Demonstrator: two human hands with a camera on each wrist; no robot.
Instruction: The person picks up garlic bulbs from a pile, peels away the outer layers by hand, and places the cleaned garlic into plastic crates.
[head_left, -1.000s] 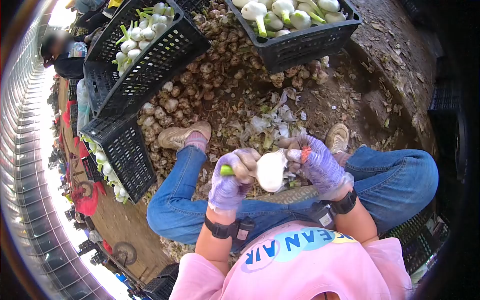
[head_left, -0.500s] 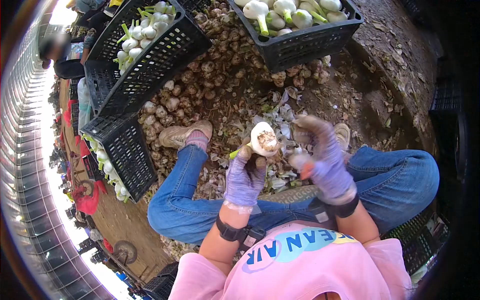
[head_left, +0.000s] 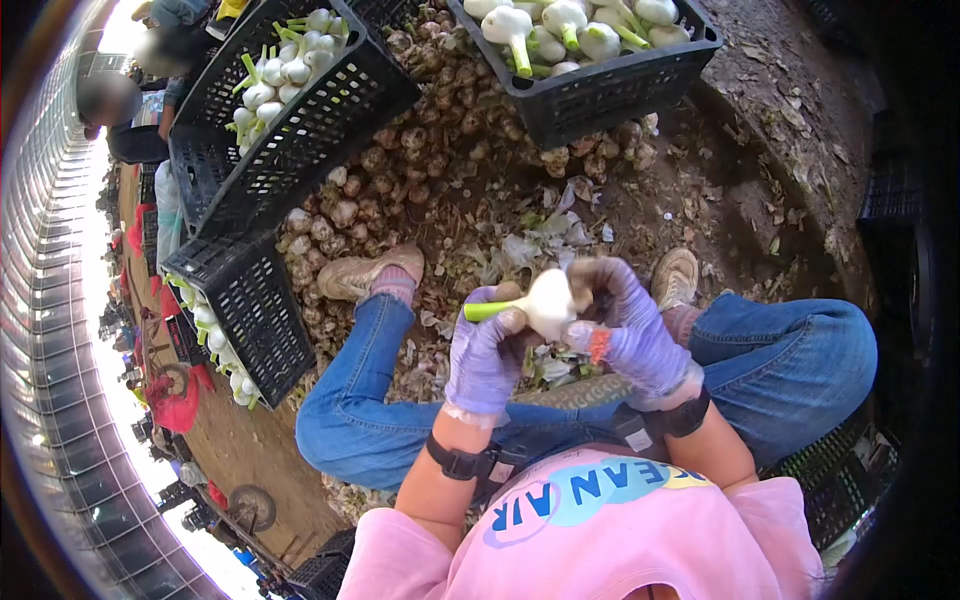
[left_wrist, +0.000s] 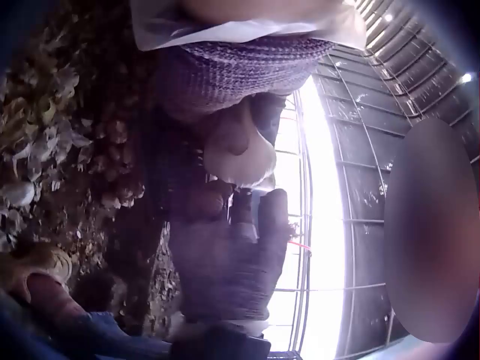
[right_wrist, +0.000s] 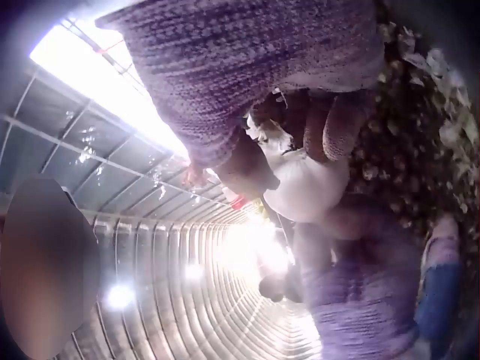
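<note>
A white bulb (head_left: 548, 300) with a green stem (head_left: 485, 311) is held sideways above the knees of a seated person in jeans. The gloved left hand (head_left: 490, 350) grips its stem end. The gloved right hand (head_left: 625, 320) curls round its root end, with a small orange item (head_left: 598, 345) tucked in the same hand. In the left wrist view the bulb (left_wrist: 240, 150) sits between the left glove (left_wrist: 240, 67) and the right glove (left_wrist: 225, 262). From the right wrist the bulb (right_wrist: 304, 184) shows under the right glove (right_wrist: 247, 75).
Black crates (head_left: 600, 85) (head_left: 300, 120) (head_left: 250, 300) hold several clean white bulbs. A heap of unpeeled brown bulbs (head_left: 420, 140) lies between them. Peel scraps (head_left: 540, 235) litter the dirt by both shoes (head_left: 355, 272) (head_left: 677, 275). Other people sit at far left.
Half a second ago the left hand held the bulb up, root end showing, with the right hand apart. Now the bulb lies sideways and the right hand grips it again.
</note>
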